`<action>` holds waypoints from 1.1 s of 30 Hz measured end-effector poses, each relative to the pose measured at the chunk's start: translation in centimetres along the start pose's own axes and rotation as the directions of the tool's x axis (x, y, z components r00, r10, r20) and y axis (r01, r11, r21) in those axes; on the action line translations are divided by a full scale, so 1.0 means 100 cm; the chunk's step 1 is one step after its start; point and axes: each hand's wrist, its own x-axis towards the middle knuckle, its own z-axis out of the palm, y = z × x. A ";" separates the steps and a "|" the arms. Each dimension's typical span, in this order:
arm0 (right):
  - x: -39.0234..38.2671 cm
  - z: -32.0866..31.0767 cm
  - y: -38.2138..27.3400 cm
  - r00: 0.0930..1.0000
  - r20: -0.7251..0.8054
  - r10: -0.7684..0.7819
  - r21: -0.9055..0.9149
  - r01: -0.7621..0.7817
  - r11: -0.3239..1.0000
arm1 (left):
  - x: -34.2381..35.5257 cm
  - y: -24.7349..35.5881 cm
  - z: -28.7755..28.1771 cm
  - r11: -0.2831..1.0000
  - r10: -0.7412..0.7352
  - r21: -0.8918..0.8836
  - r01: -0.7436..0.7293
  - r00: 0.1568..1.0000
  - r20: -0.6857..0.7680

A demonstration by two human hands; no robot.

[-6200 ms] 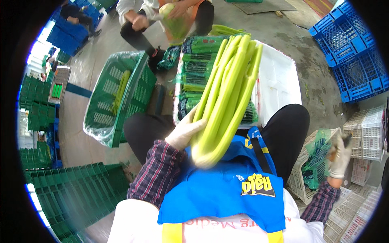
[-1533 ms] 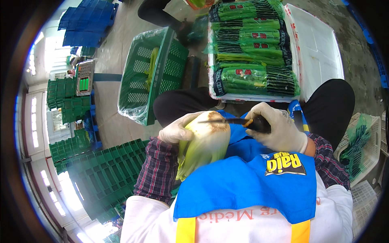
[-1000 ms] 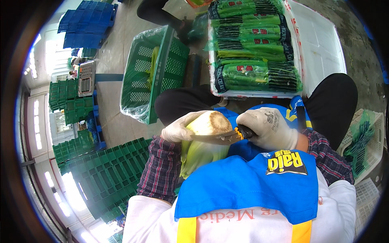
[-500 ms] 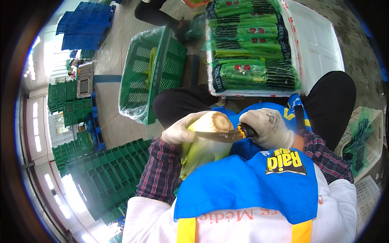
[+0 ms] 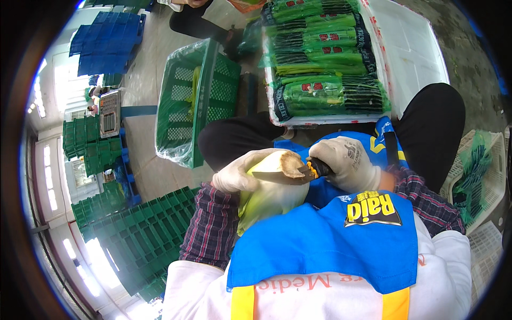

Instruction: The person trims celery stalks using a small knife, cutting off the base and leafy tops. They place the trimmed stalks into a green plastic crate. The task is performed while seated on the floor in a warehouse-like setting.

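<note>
Several green crates (image 5: 136,240): stand stacked along the left side, probably to take up less floor.
Grey keypad panel (image 5: 110,113): sits at the end of a blue post (image 5: 140,111); likely part of a scale.
Green basket (image 5: 207,101): stands just beyond the left knee (image 5: 213,141), lined with clear film (image 5: 178,154), perhaps to keep the plastic clean; holds a few loose stalks (image 5: 194,88).
Left hand (image 5: 239,173): gloved in pale knit; clamped on the celery from the left, with thumb over the near face and other fingers partly hidden, seemingly to steady the head against the blade.
Celery (image 5: 272,197): slants above the lap, between thumb and hidden fingers, leaves down behind the blue apron (image 5: 330,250); root end (image 5: 292,162) projects up and right past the left fingertips, probably to give the blade room.
Knife (image 5: 290,178): lies across the near side of the root end, touching; tip points left, close to the left thumb.
White foam box (image 5: 273,109): stands beyond the lap, likely for easy reach; holds bagged bundles (image 5: 320,93) laid side by side.
Right hand (image 5: 349,162): gloved likewise; fingers wrapped tightly round the black handle (image 5: 321,166), just beside the root end, probably to guide the blade close in.
Pale crate (image 5: 497,186): stands by the right leg; holds green bags (image 5: 472,176), perhaps kept handy there.
</note>
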 end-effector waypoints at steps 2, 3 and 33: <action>-0.002 0.000 0.003 0.997 0.001 0.077 0.021 -0.077 0.997 | -0.001 0.000 0.002 0.999 -0.001 -0.040 0.002 1.000 0.012; -0.002 -0.001 0.005 0.990 0.011 0.138 0.022 -0.139 0.990 | -0.002 0.001 0.002 1.000 0.002 -0.011 -0.001 1.000 0.031; -0.002 -0.004 0.012 1.000 -0.019 0.016 -0.036 -0.017 0.999 | -0.005 0.002 -0.001 0.997 0.039 -0.071 -0.035 0.998 0.049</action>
